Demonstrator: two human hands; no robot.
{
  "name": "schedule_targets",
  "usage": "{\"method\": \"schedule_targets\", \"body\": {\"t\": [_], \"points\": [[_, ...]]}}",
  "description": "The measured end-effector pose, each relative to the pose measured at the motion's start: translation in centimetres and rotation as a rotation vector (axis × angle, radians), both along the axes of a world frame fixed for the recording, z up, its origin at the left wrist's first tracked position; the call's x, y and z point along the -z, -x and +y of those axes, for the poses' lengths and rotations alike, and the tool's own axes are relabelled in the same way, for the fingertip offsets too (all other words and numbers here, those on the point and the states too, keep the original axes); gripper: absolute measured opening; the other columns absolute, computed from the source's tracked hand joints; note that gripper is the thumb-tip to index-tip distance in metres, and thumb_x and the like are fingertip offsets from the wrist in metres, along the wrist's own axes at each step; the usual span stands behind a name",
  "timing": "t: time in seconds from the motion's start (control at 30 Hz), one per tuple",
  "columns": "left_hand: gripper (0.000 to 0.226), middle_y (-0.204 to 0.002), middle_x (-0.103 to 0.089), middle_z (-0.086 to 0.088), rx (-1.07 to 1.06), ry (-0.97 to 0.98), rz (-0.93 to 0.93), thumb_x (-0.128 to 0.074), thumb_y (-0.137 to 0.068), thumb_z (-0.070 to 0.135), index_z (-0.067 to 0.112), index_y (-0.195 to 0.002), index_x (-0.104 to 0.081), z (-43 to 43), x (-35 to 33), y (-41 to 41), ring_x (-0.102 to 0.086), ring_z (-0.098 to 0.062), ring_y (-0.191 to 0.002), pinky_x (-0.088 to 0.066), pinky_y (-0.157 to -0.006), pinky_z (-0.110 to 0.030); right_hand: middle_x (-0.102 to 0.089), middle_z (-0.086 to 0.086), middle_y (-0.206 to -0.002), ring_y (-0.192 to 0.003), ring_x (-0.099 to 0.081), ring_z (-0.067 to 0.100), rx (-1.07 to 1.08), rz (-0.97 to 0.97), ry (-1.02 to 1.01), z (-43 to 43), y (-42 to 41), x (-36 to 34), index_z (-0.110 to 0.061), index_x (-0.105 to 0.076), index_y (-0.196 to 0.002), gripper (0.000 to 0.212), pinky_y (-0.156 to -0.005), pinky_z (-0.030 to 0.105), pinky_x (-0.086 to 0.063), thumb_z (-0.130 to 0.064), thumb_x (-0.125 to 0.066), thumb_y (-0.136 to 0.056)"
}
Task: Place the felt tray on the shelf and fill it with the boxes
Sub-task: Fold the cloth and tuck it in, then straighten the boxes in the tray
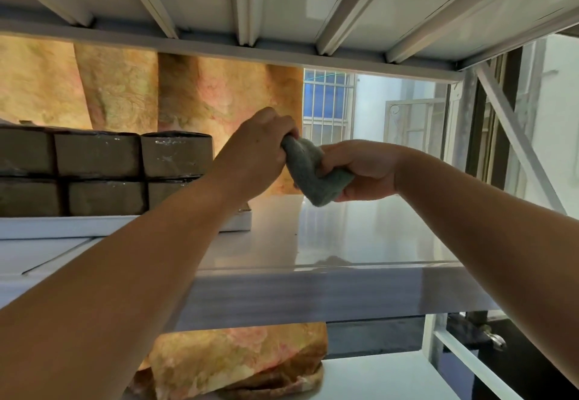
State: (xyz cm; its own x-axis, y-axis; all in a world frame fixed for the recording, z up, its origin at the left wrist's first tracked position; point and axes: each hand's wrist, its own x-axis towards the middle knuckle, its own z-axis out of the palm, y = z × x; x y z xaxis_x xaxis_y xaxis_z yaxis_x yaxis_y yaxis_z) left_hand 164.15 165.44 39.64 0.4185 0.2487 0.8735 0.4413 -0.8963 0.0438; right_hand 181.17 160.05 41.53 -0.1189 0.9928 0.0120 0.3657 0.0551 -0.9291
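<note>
A grey-green felt tray (310, 169), folded and crumpled, hangs just above the white shelf board (360, 233). My left hand (260, 152) pinches its upper corner from the left. My right hand (363, 169) grips its lower end from the right. Brown boxes (103, 169) wrapped in clear film stand in two stacked rows at the back left of the same shelf, on a low white tray or lid (62, 225).
The ribbed underside of the shelf above (282, 1) is close overhead. A diagonal brace (517, 136) and upright post close the right side. An orange patterned curtain (125, 92) hangs behind. A lower shelf (376, 374) holds folded patterned cloth (238, 365).
</note>
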Motion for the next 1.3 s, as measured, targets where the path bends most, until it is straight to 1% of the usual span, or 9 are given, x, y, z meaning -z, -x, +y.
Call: {"method": "schedule_targets", "body": {"t": [0.13,0.23,0.37,0.57,0.77,0.93,1.13,1.2,1.3], "points": [[0.031,-0.115,-0.056,-0.016,-0.01,-0.072,-0.08,-0.044,-0.087,-0.005,0.004,-0.111,-0.062,0.3,-0.5,0.9,-0.054,-0.027,-0.101,-0.041,-0.084,-0.029,-0.054,0.006,-0.111,-0.083,-0.058,0.016,-0.14,0.259,-0.139,0.0,-0.3,-0.5,-0.02,-0.039,-0.14,0.056,-0.068,0.026,-0.054,-0.024,-0.055,-0.087],[0.032,-0.122,-0.055,-0.014,-0.094,-0.126,-0.114,-0.047,-0.088,0.0,0.007,-0.116,-0.061,0.6,-0.5,1.3,-0.057,-0.029,-0.103,-0.048,-0.084,-0.035,-0.054,0.005,-0.12,-0.072,-0.065,0.014,-0.111,0.377,-0.205,-0.1,0.6,-0.3,-0.03,-0.037,-0.14,0.049,-0.062,0.022,-0.055,-0.015,-0.047,-0.095],[0.032,-0.129,-0.052,-0.007,-0.342,-0.162,-0.215,-0.052,-0.089,0.011,0.018,-0.119,-0.058,1.0,-0.9,2.8,-0.051,-0.026,-0.113,-0.048,-0.083,-0.035,-0.054,0.01,-0.115,-0.067,-0.058,0.015,0.002,0.316,-0.213,0.7,2.5,0.4,-0.026,-0.054,-0.126,0.039,-0.052,0.021,-0.048,-0.005,-0.043,-0.095],[0.024,-0.125,-0.059,-0.014,-0.573,-0.398,0.136,-0.062,-0.083,0.026,0.013,-0.101,-0.069,2.7,-0.3,7.7,-0.047,-0.035,-0.12,-0.038,-0.094,-0.051,-0.047,0.005,-0.07,-0.055,-0.04,0.01,0.293,0.28,-0.103,3.9,5.8,1.0,-0.012,-0.063,-0.087,0.006,-0.034,0.011,-0.037,-0.013,-0.058,-0.09],[0.045,-0.137,-0.054,-0.013,-0.603,-0.301,0.286,-0.061,-0.083,0.046,0.017,-0.118,-0.063,3.2,0.8,8.0,-0.051,-0.034,-0.124,-0.035,-0.101,-0.052,-0.045,0.003,-0.064,-0.053,-0.039,0.01,0.359,-0.038,-0.132,8.3,8.9,1.4,-0.011,-0.055,-0.071,0.018,-0.046,0.016,-0.035,-0.013,-0.056,-0.089],[0.05,-0.131,-0.058,-0.009,-0.58,-0.263,0.329,-0.063,-0.081,0.045,0.019,-0.123,-0.06,4.0,1.5,8.1,-0.05,-0.033,-0.123,-0.036,-0.1,-0.05,-0.048,0.0,-0.067,-0.057,-0.04,0.009,0.263,-0.259,-0.043,9.8,10.1,1.2,-0.012,-0.056,-0.084,0.018,-0.052,0.017,-0.037,-0.027,-0.052,-0.093],[0.04,-0.126,-0.054,-0.003,-0.54,-0.215,0.259,-0.057,-0.085,0.037,0.021,-0.122,-0.057,4.3,1.8,8.0,-0.046,-0.026,-0.118,-0.032,-0.099,-0.044,-0.051,0.003,-0.075,-0.059,-0.045,0.009,0.216,-0.169,0.024,10.7,8.9,2.0,-0.005,-0.055,-0.13,0.038,-0.038,0.013,-0.043,-0.013,-0.047,-0.094],[0.039,-0.128,-0.051,-0.001,-0.532,-0.212,0.253,-0.055,-0.087,0.037,0.022,-0.122,-0.056,4.4,1.9,8.0,-0.043,-0.024,-0.121,-0.029,-0.101,-0.042,-0.051,0.005,-0.077,-0.061,-0.047,0.009,0.203,-0.159,0.027,10.7,8.6,2.0,-0.003,-0.051,-0.132,0.038,-0.035,0.01,-0.041,-0.01,-0.046,-0.095],[0.038,-0.129,-0.05,0.001,-0.53,-0.198,0.256,-0.055,-0.087,0.038,0.023,-0.121,-0.055,4.4,1.8,8.0,-0.042,-0.021,-0.122,-0.028,-0.103,-0.041,-0.05,0.004,-0.079,-0.063,-0.046,0.008,0.199,-0.372,-0.054,10.4,8.8,1.9,-0.005,-0.056,-0.117,0.025,-0.044,0.013,-0.044,-0.007,-0.044,-0.095]]}}
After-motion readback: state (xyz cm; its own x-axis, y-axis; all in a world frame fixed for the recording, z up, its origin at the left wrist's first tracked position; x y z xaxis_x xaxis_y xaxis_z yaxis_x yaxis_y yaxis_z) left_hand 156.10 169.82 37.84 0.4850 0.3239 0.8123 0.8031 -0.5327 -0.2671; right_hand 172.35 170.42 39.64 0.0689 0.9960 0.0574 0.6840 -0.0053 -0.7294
